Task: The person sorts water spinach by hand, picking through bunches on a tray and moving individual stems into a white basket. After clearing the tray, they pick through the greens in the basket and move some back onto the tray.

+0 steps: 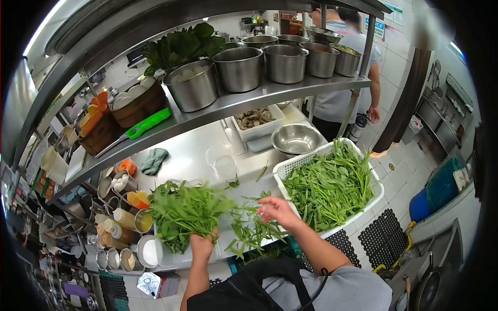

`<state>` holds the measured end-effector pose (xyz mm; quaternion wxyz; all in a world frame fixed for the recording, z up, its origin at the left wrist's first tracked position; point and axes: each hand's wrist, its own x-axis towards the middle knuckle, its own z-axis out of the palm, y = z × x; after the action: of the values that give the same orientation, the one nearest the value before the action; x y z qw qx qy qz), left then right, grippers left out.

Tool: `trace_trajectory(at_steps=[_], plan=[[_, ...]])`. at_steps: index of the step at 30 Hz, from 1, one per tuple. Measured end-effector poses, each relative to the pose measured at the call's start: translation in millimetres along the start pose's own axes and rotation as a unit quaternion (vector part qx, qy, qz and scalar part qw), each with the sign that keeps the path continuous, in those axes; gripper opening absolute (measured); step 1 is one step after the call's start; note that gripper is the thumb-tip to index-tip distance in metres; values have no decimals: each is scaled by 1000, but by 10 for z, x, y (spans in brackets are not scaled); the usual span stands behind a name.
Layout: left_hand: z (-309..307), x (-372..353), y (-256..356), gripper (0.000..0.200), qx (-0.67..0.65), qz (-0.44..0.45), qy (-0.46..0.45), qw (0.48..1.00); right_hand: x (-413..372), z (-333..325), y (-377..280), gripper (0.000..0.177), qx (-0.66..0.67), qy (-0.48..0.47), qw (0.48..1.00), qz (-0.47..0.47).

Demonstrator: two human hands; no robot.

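My left hand is closed around the stems of a big bunch of leafy greens. The leaves are long and narrow, like water spinach, and their top is blurred by motion. To the right, my right hand hovers with bent fingers apart and nothing visible in them. Below it, loose sprigs lie scattered on the steel counter. Beside my right forearm stands a white perforated basket heaped with cut greens.
A steel bowl and a tub of shrimp-like food sit behind. Overhead, a steel shelf carries several metal pots. Sauce bottles and small containers crowd the left. A grey-green cloth lies on the counter. Another person stands beyond the shelf.
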<state>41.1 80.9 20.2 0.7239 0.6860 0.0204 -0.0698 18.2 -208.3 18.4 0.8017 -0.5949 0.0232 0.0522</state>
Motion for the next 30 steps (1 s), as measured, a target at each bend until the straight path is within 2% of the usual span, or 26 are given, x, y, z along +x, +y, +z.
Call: trace_trajectory(at_steps=[1,2,4,5,6,7,8,9,10,11,12,13,14,15,16,18,20,22,23,25,26,28,29,30], plan=[[83,22,-77,19,-18,15,32,999,-44,68,50,46,33,-69,996,42],[164,-1,-157,19,-19,15,37,999,-84,183,177,46,32,-73,996,45],[390,-105,-234,20,65,-8,-18,998,-184,445,478,51,-30,-170,985,-31],[465,-198,-373,18,229,130,-63,963,-182,491,620,51,-29,-172,984,-30],[513,-273,-545,17,383,260,-105,880,-144,527,749,52,-134,-156,978,-40],[584,-225,-701,17,385,259,-103,880,-112,522,860,52,-237,-139,960,-50],[640,-143,-884,19,409,176,-130,886,-121,518,870,52,-236,-143,960,-49],[655,-130,-932,20,429,90,-157,885,-151,522,848,53,-158,-112,981,26],[619,-127,-971,20,429,86,-154,886,-179,521,822,53,-80,-80,988,102],[603,-132,-915,22,409,163,-178,880,-278,603,645,49,-73,-33,989,124],[616,-147,-803,23,387,238,-200,868,-306,640,745,49,-72,-35,988,132],[736,-304,-201,36,429,146,-229,862,-289,666,878,46,68,19,994,88],[767,-274,-181,36,428,144,-226,863,-263,696,942,44,206,73,975,41],[784,-259,-173,42,485,138,-240,830,-285,767,781,36,271,141,952,9],[796,-253,-175,47,541,130,-252,792,-253,732,736,36,270,139,953,10],[861,-283,-202,48,547,128,-251,789,-231,648,647,32,340,173,917,113],[886,-315,-212,49,551,127,-250,786,-242,637,549,31,343,186,916,95],[885,-383,-180,49,539,169,-244,788,-222,584,580,29,344,190,908,144],[902,-399,-146,49,539,172,-241,789,-183,554,643,26,356,187,905,140],[942,-408,-72,46,519,73,-246,815,-121,517,657,24,351,189,907,137],[922,-378,-127,46,519,75,-244,816,-98,498,670,22,349,195,906,139],[894,-347,-223,45,474,182,-231,830,-74,484,614,18,316,197,921,116],[897,-327,-274,45,473,183,-231,830,-62,469,591,13,284,200,933,94],[921,-332,-212,49,386,227,-212,868,-62,435,599,13,284,201,933,95]])
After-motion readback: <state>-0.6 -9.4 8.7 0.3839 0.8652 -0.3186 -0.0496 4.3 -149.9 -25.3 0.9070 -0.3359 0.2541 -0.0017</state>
